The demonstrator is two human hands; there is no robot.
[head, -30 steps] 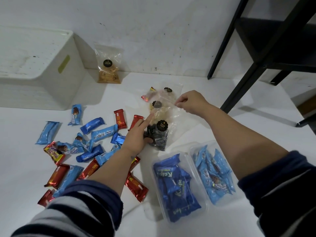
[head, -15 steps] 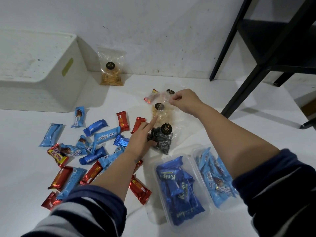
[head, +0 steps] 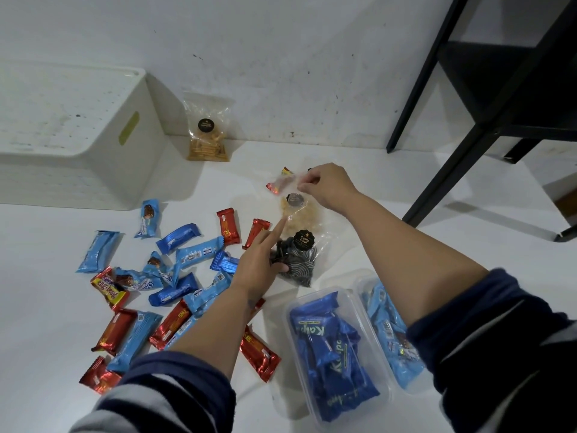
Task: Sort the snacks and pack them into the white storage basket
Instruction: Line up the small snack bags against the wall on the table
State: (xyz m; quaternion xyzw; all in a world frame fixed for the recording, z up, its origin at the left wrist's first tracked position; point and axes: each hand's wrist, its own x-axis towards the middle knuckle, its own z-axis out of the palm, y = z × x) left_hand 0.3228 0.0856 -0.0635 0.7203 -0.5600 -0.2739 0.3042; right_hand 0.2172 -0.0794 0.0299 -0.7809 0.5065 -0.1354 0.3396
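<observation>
My left hand (head: 260, 264) rests on a clear bag of dark swirl cookies (head: 298, 260), thumb against the bag and index finger stretched toward a clear bag of pale snacks (head: 301, 215). My right hand (head: 324, 185) pinches the clear top edge of that pale bag, lifting it a little. A small red-and-yellow packet (head: 281, 182) lies just left of my right fingers. The white storage basket (head: 75, 135) stands upside down at the far left. Loose blue and red wrapped bars (head: 187, 257) are scattered on the white floor left of my left arm.
Two clear tubs sit near me: one with dark blue packs (head: 331, 348), one with light blue packs (head: 390, 326). A clear bag of stick snacks (head: 207, 135) leans on the wall. A black metal shelf frame (head: 462, 126) stands at the right.
My right hand has shifted left and up, pulling the clear bag's top with it. My left hand has stayed on the dark cookie bag. The camera moved slightly.
</observation>
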